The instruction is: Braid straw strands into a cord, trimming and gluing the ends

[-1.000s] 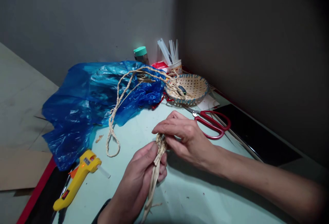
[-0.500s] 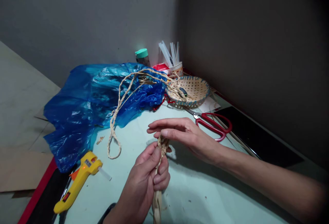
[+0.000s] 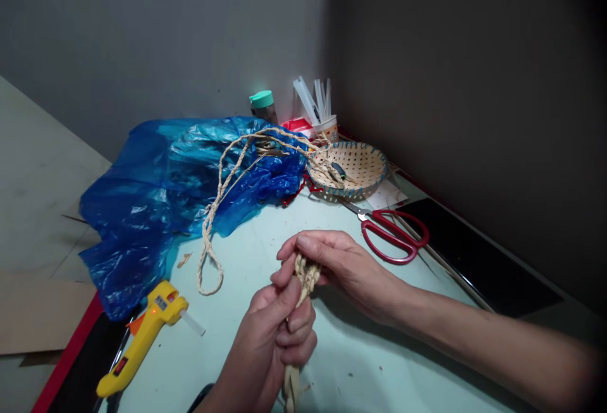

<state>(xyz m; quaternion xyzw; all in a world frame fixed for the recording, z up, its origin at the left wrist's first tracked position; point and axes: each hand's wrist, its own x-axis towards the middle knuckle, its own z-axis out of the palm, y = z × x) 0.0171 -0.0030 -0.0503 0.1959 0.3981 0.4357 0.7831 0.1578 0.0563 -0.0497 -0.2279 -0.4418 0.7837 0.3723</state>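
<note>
Straw braid (image 3: 308,277), held upright between two bare hands over the near middle of the pale green tabletop (image 3: 365,365). The left hand (image 3: 284,327) grasps the braid from below, its thumb laid along the near face and its fingers curled about the shaft; the flat, paler tail of straw emerges beneath the fist and runs down to the lower edge of the view. The right hand (image 3: 334,258) reaches in from the right and grips the upper end, thumb on top, with the fingers bent around the far side and partly hidden; its fingertips come close to the left thumb.

To the left lies a yellow glue gun (image 3: 147,337), a translucent glue stick (image 3: 192,322) projecting from its nozzle. Beyond it spreads a crumpled blue plastic bag (image 3: 156,191). A long plaited cord (image 3: 219,193) lies across the bag, one end forming a loop on the tabletop, the other reaching into a shallow woven basket (image 3: 365,169) with blue stitching at the rim. Red-handled scissors (image 3: 392,234) rest in front of the basket, just beyond the right wrist, and beside them lies a black panel (image 3: 484,261). At the rear stand a teal-capped bottle (image 3: 263,108) and a paper cup (image 3: 327,128) of translucent sticks (image 3: 306,100).
</note>
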